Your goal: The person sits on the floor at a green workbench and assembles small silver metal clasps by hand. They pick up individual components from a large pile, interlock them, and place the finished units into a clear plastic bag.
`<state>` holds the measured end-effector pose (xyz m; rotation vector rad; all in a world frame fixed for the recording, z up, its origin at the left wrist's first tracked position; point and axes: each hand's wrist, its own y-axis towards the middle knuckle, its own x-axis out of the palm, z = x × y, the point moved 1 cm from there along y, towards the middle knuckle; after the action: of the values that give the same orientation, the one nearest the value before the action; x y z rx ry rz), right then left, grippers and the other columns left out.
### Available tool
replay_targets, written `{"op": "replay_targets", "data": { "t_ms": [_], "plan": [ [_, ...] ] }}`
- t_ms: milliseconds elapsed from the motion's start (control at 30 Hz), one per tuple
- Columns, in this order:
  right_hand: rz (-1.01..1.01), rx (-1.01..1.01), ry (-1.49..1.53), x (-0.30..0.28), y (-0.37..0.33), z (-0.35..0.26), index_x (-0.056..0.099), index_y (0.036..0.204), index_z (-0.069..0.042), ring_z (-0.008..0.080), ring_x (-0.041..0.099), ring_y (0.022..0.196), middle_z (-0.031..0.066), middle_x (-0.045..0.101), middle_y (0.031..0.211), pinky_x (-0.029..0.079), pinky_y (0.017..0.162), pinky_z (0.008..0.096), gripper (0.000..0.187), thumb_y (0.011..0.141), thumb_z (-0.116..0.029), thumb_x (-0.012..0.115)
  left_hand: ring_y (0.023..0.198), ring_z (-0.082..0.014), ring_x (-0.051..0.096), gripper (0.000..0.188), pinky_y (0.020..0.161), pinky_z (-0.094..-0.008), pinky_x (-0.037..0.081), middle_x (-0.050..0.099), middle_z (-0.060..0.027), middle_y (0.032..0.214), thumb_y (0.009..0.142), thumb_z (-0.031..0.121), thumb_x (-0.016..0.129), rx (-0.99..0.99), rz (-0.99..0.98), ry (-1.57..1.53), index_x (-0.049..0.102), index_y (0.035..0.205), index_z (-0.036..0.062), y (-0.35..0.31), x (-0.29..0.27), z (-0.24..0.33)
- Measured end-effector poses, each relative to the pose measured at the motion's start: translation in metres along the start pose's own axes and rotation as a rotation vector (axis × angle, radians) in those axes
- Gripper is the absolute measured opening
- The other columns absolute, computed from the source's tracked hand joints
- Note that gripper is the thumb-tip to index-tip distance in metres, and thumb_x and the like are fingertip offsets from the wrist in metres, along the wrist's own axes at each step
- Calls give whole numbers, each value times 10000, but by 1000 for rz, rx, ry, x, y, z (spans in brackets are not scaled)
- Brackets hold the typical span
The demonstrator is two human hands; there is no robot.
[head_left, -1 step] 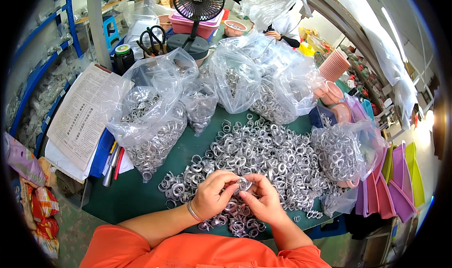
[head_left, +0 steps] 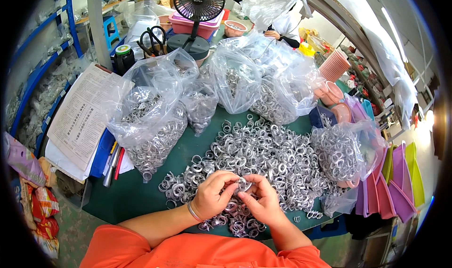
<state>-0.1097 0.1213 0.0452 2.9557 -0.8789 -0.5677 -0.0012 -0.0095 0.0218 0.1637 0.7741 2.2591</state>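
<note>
Silvery metal rings [head_left: 268, 159] lie in a wide loose heap on the green tabletop [head_left: 106, 199]. At the heap's near side, my left hand [head_left: 214, 195] and my right hand [head_left: 263, 199] meet, fingertips pinched round one small silver ring [head_left: 243, 184]. Thumbs and forefingers of both hands touch it and cover part of its band. A bracelet circles my left wrist. More rings spread under and between my forearms, close to the table's near edge.
Clear plastic bags of rings [head_left: 155, 150] stand at the left and back, another bag [head_left: 336, 152] at the right. Behind them are a black fan [head_left: 199, 2] and scissors [head_left: 153, 41]. Papers [head_left: 82, 115] and pens lie left. Coloured bins [head_left: 400, 183] sit right. A person [head_left: 286, 30] works across.
</note>
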Motion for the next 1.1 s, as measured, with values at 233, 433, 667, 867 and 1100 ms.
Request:
{"op": "replay_targets", "data": {
  "t_ms": [233, 433, 667, 867, 1100],
  "plan": [
    [137, -213, -321, 6, -2, -10, 575, 1173, 20, 149, 565, 654, 113, 596, 858, 477, 583, 261, 376, 827, -62, 698, 792, -273, 631, 183, 685, -320, 522, 624, -157, 951, 839, -1, 645, 73, 1, 33, 617, 1020, -5, 0, -2, -4],
    [55, 67, 116, 3, -3, -5, 467, 1299, 34, 37, 477, 625, 36, 588, 918, 402, 529, 195, 429, 893, -6, 600, 817, -210, 648, 168, 728, -283, 519, 631, -132, 953, 844, 9, 653, -74, -11, 16, 622, 1008, -14, -1, -2, 2],
    [113, -171, -169, -1, -3, -3, 536, 1240, 19, 96, 537, 674, 129, 585, 1182, 472, 600, 226, 447, 813, 29, 669, 773, -158, 640, 225, 680, -255, 528, 614, -119, 983, 828, 1, 688, -3, -34, -47, 593, 1032, -17, -6, 1, -9],
    [50, -234, -351, -7, 0, -12, 556, 1227, 6, 311, 630, 944, 192, 603, 1148, 518, 756, 337, 448, 806, -33, 706, 835, -274, 630, 233, 734, -337, 506, 617, -143, 999, 786, -29, 680, 95, -46, 82, 618, 1007, 8, -3, 1, -8],
    [469, -107, -425, -72, 9, -25, 642, 1098, -4, 149, 644, 682, 111, 683, 845, 495, 617, 268, 295, 815, -44, 716, 1225, -363, 472, 316, 1017, -444, 348, 497, -198, 1325, 745, 87, 689, 85, -200, 425, 629, 1046, 12, 6, 5, -5]
  ]
}}
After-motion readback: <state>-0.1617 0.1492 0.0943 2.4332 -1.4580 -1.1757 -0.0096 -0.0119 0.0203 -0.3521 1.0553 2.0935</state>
